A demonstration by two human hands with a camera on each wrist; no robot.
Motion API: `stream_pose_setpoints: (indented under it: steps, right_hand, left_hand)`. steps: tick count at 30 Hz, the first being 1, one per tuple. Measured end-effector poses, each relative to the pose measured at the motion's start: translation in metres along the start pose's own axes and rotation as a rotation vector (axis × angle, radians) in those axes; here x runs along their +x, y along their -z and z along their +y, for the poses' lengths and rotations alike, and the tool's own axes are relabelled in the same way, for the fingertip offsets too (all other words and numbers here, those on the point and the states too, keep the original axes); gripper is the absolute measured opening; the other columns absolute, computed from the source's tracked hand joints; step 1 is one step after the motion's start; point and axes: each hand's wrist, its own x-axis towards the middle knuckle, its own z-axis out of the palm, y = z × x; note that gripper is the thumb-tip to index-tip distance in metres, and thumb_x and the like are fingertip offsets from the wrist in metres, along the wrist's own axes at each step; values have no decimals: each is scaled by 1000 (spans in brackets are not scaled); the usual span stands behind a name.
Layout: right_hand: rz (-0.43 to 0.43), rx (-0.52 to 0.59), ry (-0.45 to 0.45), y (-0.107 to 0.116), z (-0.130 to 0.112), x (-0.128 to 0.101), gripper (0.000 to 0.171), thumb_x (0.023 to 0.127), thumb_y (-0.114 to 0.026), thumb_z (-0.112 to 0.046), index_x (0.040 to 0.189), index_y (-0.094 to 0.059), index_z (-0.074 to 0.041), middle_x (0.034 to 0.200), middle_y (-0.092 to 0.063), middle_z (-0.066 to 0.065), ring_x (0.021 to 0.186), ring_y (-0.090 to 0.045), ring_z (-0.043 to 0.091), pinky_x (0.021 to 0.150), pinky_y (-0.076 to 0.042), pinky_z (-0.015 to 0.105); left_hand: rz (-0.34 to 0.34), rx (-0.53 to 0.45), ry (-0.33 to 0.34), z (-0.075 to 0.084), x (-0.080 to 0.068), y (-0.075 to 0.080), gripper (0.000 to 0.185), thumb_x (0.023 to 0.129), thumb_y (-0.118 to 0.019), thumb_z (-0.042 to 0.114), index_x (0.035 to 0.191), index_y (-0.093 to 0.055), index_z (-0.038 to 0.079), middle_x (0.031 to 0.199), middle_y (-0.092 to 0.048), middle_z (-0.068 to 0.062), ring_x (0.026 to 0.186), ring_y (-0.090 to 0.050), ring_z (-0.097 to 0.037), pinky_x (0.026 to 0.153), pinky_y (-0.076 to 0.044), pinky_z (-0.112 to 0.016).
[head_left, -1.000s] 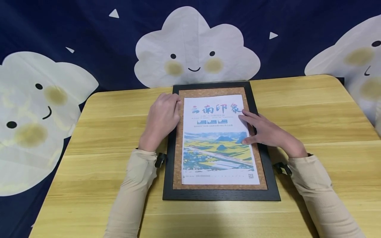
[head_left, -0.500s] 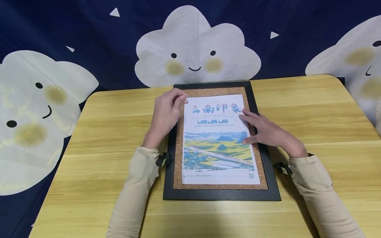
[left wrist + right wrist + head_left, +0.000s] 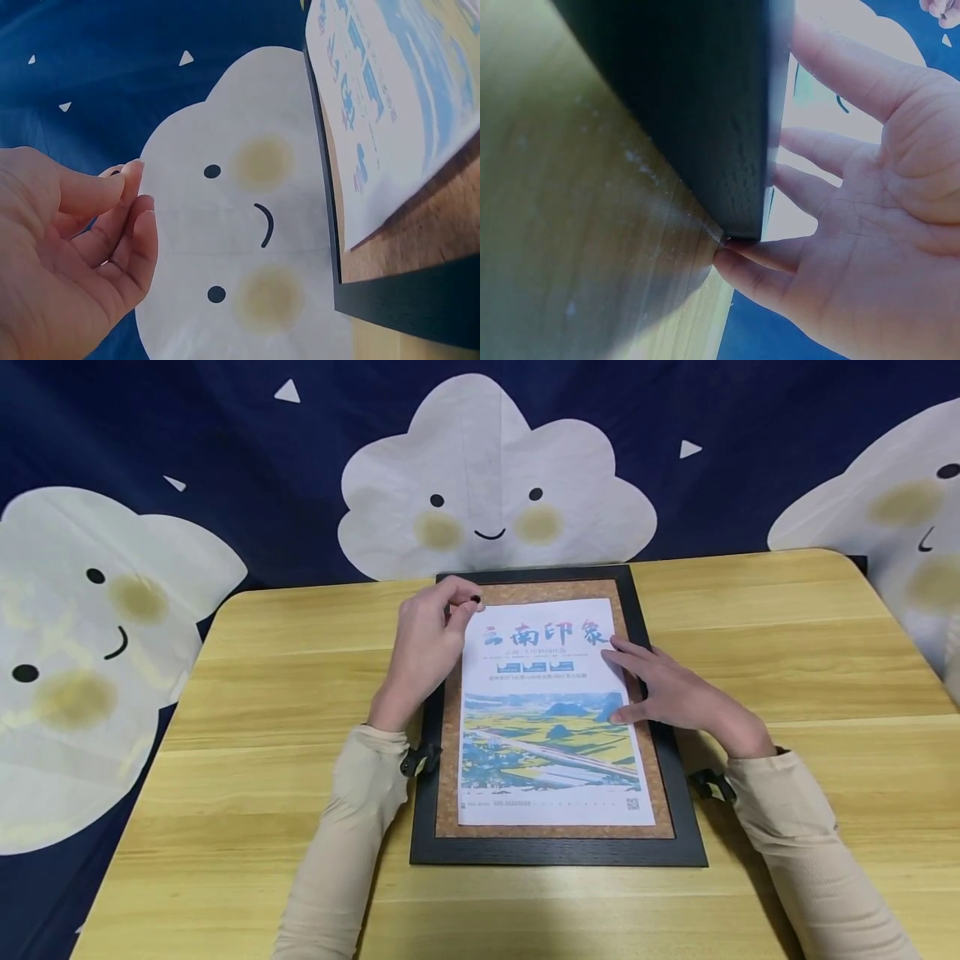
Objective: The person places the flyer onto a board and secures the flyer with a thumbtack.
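A printed poster (image 3: 551, 752) with a coloured landscape lies on a cork board (image 3: 555, 591) inside a black frame (image 3: 558, 852). At the poster's upper left corner, my left hand (image 3: 431, 639) pinches a small black tack-like piece (image 3: 476, 599) between thumb and index finger. In the left wrist view those fingertips mostly hide it, and the poster's corner (image 3: 356, 232) curls up from the cork. My right hand (image 3: 671, 693) rests spread over the right side, thumb and fingertips on the poster. Its lower fingers (image 3: 754, 277) lie against the frame's outer edge in the right wrist view.
The frame lies flat on a light wooden table (image 3: 810, 677), near its far edge. Behind the table hangs a dark blue curtain (image 3: 285, 485) printed with white smiling clouds. A small black camera mount (image 3: 420, 760) sits on the left wrist, another (image 3: 712, 785) on the right.
My left hand has shifted right from the frame's left side to the poster's upper left corner, bringing the black piece into sight between its fingertips. The right hand has stayed put.
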Motion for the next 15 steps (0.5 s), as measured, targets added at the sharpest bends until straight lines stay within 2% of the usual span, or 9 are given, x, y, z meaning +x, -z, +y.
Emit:
stream_pose_setpoints:
  steps: [6, 15]
  right_hand:
    - [1, 4, 0, 0, -1, 0, 96, 91, -83, -28, 162, -26, 0, 171, -7, 21, 151, -6, 56, 111, -22, 74]
    - [7, 1, 5, 0, -1, 0, 96, 90, -83, -30, 161, -27, 2, 170, -9, 24, 150, -7, 58, 110, -22, 75]
  left_hand:
    - [-6, -5, 13, 5, 4, -6, 12, 101, -66, 5, 109, -74, 0, 99, -71, -12, 92, -62, -24, 80, -50, -36]
    - [-10, -33, -10, 6, 8, -11, 9, 101, -67, 7, 106, -74, 2, 95, -71, -9, 95, -62, -23, 80, -47, -35]
